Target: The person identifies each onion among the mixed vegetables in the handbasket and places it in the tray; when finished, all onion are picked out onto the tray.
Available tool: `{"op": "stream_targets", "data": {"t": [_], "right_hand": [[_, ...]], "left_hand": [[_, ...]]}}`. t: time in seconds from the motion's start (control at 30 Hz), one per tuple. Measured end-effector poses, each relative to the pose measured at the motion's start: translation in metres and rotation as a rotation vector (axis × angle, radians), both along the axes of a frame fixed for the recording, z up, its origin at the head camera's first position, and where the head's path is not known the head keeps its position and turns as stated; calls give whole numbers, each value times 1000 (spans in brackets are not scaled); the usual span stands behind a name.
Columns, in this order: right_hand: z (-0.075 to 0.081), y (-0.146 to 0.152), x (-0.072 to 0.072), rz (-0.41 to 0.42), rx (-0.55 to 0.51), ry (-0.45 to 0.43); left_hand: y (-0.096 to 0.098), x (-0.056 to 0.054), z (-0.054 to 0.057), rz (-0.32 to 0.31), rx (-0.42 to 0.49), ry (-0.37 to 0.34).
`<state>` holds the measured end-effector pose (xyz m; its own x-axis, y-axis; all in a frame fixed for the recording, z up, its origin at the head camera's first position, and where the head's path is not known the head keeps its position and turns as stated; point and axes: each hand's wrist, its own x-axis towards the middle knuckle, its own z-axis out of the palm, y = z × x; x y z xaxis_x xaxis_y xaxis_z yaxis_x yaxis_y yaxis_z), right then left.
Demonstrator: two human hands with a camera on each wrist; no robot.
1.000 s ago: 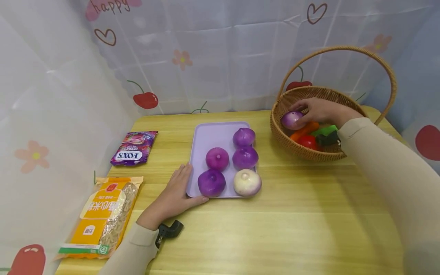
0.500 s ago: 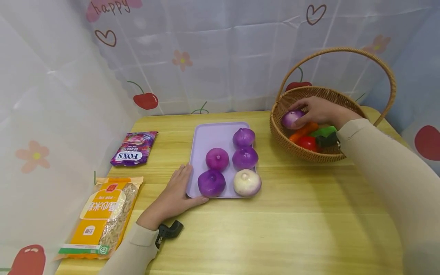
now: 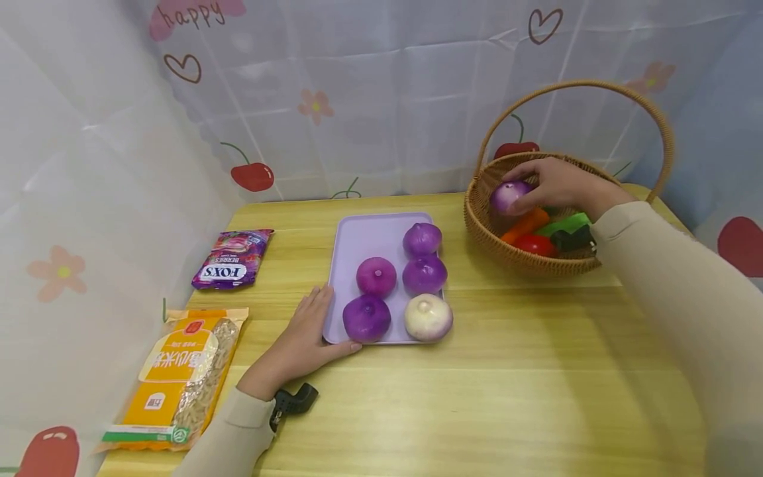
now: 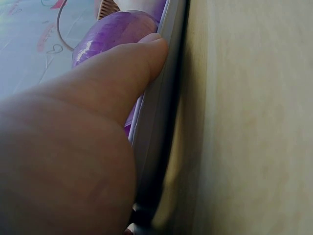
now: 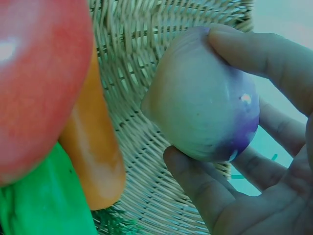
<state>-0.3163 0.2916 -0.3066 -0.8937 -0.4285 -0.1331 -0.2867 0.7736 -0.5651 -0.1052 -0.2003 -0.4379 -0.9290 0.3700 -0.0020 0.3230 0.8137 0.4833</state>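
Observation:
My right hand (image 3: 557, 184) grips a purple-and-white onion (image 3: 510, 197) inside the wicker basket (image 3: 536, 266). In the right wrist view, thumb and fingers span the onion (image 5: 205, 98), with the basket's weave behind it. My left hand (image 3: 301, 338) rests against the near left corner of the lilac tray (image 3: 363, 232), fingers along its side and thumb along the front edge. On the tray sit several purple onions (image 3: 367, 318) and one whitish onion (image 3: 428, 317). The left wrist view shows the thumb (image 4: 151, 54) over the tray's rim beside a purple onion (image 4: 115, 34).
An orange carrot (image 3: 527, 225), a red tomato (image 3: 536, 245) and a green vegetable (image 3: 566, 224) lie in the basket, whose tall handle (image 3: 661, 126) arches above. At left lie a purple FOX'S packet (image 3: 234, 258) and an orange bag (image 3: 175, 377). A patterned sheet (image 3: 381, 99) hangs behind.
My right hand has lifted the onion slightly within the basket and shifted a little right. The basket and its handle have moved slightly left. My left hand stays at the tray.

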Motion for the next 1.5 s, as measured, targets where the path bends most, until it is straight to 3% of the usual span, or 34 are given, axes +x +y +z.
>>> {"op": "stream_targets", "data": {"t": [0.9,1.5], "right_hand": [[22,-11,9,7,-46,-10],[39,-58,30,83,-165,20]], "left_hand": [[1,-7,-1,1,12,16],[0,-6,0,5,6,11]]}}
